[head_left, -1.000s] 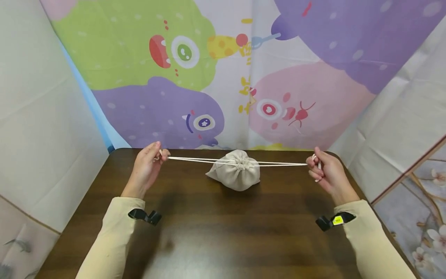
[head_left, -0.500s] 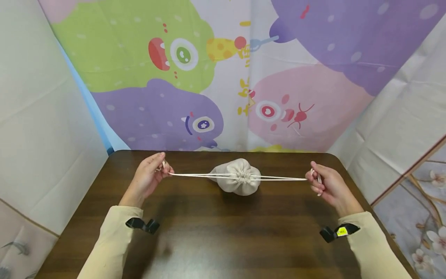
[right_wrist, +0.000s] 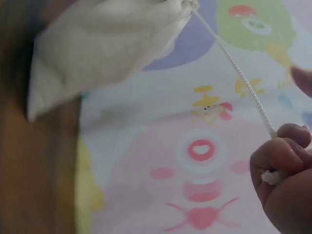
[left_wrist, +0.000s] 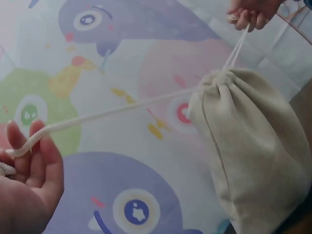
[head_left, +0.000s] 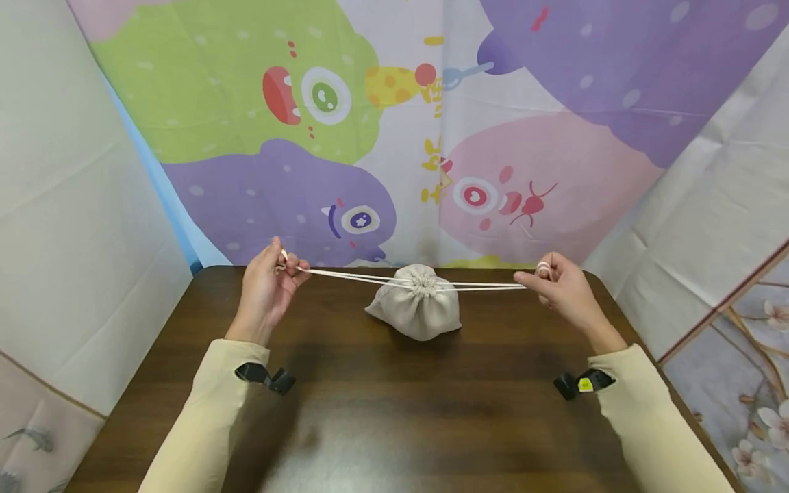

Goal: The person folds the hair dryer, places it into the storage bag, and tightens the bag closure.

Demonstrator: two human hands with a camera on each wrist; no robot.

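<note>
A beige cloth drawstring bag [head_left: 419, 311] stands near the far edge of the table, its mouth gathered tight into pleats. White drawstrings [head_left: 483, 287] run out taut from both sides of the mouth. My left hand [head_left: 269, 284] grips the cord on the left, with a loop between thumb and fingers. On the other side my right hand [head_left: 564, 291] holds the right cord, wound at its curled fingers, thumb pointing toward the bag. In the left wrist view the bag [left_wrist: 253, 141] hangs full-bodied below its cinched neck. Knotted cord [right_wrist: 273, 177] pokes out of the right fist in the right wrist view.
The dark brown wooden table [head_left: 394, 418] spreads out in front of the bag. Behind it hangs a cartoon-printed cloth backdrop [head_left: 407, 137]. White fabric panels [head_left: 80, 171] close in the left and right sides.
The bag and both hands dipped forward half a second ago, and now are back higher. The right hand has moved inward and turned, its thumb now pointing toward the bag.
</note>
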